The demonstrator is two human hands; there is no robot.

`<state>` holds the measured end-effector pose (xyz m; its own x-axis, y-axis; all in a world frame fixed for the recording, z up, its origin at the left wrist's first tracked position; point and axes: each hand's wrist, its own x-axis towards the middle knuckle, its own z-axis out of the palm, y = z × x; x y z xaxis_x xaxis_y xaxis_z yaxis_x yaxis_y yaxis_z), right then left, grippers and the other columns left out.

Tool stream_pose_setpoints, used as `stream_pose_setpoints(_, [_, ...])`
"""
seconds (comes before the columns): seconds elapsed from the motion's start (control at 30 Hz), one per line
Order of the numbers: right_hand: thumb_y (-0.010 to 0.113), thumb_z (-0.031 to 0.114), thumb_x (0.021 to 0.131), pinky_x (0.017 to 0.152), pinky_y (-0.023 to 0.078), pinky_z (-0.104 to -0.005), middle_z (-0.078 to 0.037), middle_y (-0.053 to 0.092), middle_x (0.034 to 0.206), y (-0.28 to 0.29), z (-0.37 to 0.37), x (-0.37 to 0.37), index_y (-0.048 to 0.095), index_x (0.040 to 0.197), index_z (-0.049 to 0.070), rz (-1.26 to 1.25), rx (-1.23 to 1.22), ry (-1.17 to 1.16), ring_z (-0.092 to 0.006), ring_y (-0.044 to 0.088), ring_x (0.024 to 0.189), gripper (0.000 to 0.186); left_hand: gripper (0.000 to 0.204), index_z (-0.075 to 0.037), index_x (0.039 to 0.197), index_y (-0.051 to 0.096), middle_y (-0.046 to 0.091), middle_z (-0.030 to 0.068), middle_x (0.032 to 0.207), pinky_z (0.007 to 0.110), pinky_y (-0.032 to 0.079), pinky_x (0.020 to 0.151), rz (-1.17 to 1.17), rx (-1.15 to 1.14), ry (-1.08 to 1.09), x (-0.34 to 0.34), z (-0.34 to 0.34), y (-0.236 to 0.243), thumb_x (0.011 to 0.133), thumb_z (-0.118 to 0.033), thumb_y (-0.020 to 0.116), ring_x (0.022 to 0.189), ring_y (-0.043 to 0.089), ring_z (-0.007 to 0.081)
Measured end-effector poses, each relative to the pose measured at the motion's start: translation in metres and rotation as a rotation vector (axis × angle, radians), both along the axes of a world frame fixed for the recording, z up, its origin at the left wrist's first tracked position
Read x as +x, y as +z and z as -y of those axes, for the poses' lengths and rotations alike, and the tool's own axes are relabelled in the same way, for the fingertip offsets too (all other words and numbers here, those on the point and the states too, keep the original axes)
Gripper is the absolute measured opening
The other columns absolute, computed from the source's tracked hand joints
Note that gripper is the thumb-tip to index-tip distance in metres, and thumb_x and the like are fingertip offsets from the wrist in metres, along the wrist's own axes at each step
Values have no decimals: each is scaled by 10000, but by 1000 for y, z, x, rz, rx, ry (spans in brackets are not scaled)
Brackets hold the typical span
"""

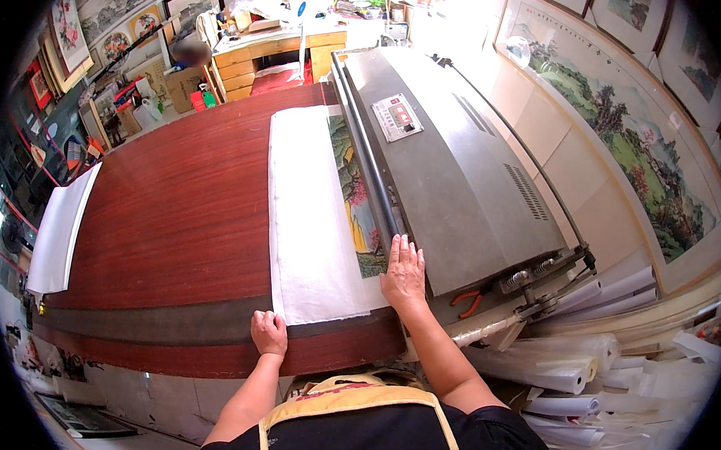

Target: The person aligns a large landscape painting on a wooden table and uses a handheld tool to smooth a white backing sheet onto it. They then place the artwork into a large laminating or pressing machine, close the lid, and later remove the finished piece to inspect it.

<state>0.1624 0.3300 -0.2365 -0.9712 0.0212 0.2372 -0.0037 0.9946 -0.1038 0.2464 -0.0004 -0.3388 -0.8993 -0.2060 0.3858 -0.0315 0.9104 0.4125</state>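
A long white paper sheet (pixel 308 214) lies on the dark red wooden table (pixel 178 207), with a colourful landscape painting (pixel 354 192) showing beside it along a metal roller (pixel 363 146) of a grey machine (pixel 469 182). My left hand (pixel 269 330) has its fingers curled on the sheet's near left corner. My right hand (pixel 404 272) lies with fingers stretched out over the right side of the paper, at the near end of the roller. Orange-handled pliers (pixel 466 302) rest beside the machine.
Another white sheet (pixel 63 230) hangs over the table's left end. A cluttered wooden desk (pixel 234 76) stands behind. Rolls of paper (pixel 557 366) fill the lower right. Framed landscape paintings (pixel 619 116) line the right wall; boxes and clutter (pixel 143 91) are at back left.
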Motion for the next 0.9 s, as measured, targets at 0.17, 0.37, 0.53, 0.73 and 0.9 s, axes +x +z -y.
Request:
stream_pose_setpoints(0.17, [766,301,824,1224,221,-484,-217,298,1598,-2,0,0,189,1577,-19,-9,5,3,-361,338,1462,1001,228,-31,771,565,542,163,876,487,473,789,-12,-1,-2,-1,1,-1,906,-203,627,864,567,371])
stream_pose_setpoints(0.37, [763,298,824,1221,230,-485,-216,299,1596,-5,-1,-1,191,1575,-21,-30,32,0,-360,351,1454,997,209,-45,776,561,538,157,880,489,470,794,-6,-1,0,0,0,0,895,-200,635,879,564,368])
stream_pose_setpoints(0.53, [761,291,826,1222,228,-483,-216,299,1597,1,0,1,189,1575,-20,-12,10,5,-359,350,1456,993,204,-50,775,562,538,153,881,489,469,797,5,-5,9,0,1,-3,889,-201,640,883,561,365])
stream_pose_setpoints(0.73, [758,289,830,1224,225,-483,-215,293,1599,-1,-1,1,190,1575,-18,-17,7,5,-356,348,1457,986,217,-40,766,560,537,156,878,492,469,790,-2,0,8,0,0,-2,893,-198,639,874,564,369])
stream_pose_setpoints(0.9, [765,289,827,1221,232,-488,-212,293,1597,-2,0,1,192,1575,-16,-32,15,7,-359,356,1447,990,201,-51,770,563,536,152,877,489,469,793,-11,0,6,0,1,-3,883,-197,641,873,560,366])
